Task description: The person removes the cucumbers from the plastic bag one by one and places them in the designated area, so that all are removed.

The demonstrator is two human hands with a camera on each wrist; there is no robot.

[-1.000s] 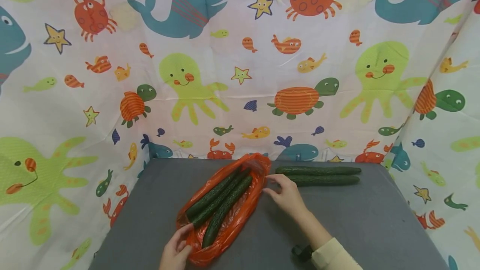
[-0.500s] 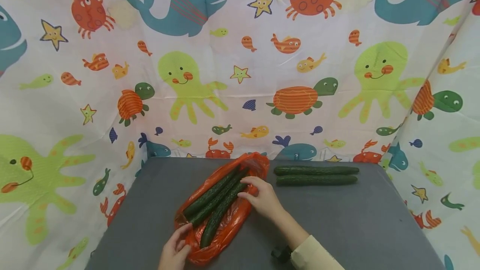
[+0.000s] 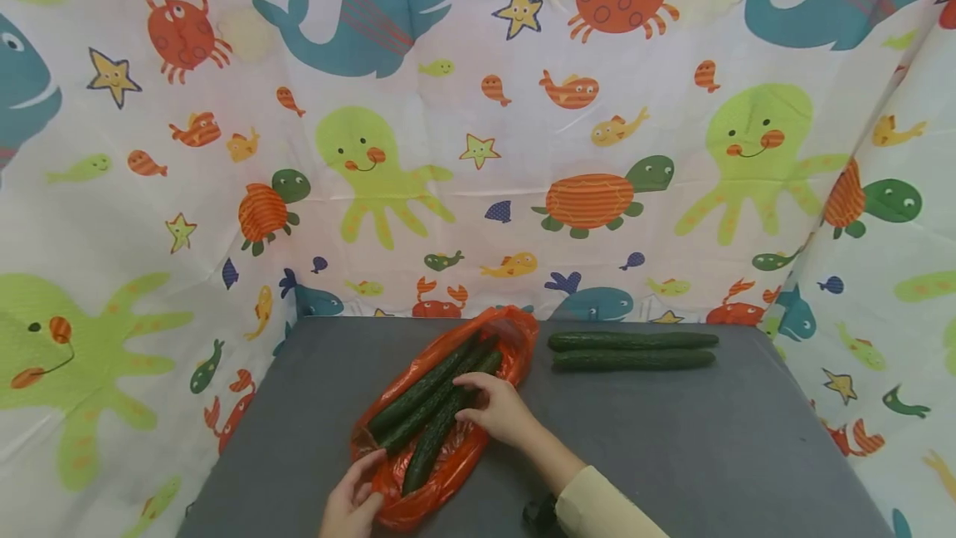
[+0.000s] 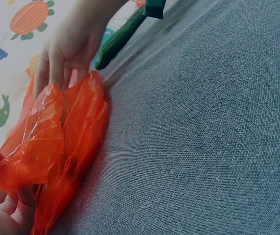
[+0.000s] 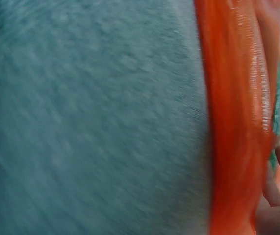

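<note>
An orange-red plastic bag [image 3: 525, 337] lies slantwise on the table, its mouth spread wide. Inside are three long dark-green cucumbers: the left one [image 3: 418, 395], the middle one [image 3: 407, 430] and the right one [image 3: 433, 447]. My left hand [image 3: 351, 498] pinches the bag's near-left rim; in the left wrist view its thumb and fingers have the film between them. Over the bag hovers my right hand [image 3: 500, 412], thumb and fingers apart, fingertips close above the middle and right cucumbers. In the right wrist view the bag's side [image 5: 238, 117] partly hides that hand.
Two more cucumbers, a far one [image 3: 633, 340] and a near one [image 3: 633, 360], lie side by side at the back right of the grey table [image 3: 672, 447]. A curtain [image 3: 478, 214] printed with sea animals encloses the table's back and sides.
My right hand has moved left, from the bag's right rim to over the cucumbers inside it. The left hand keeps its hold on the rim; the cucumbers lie as before.
</note>
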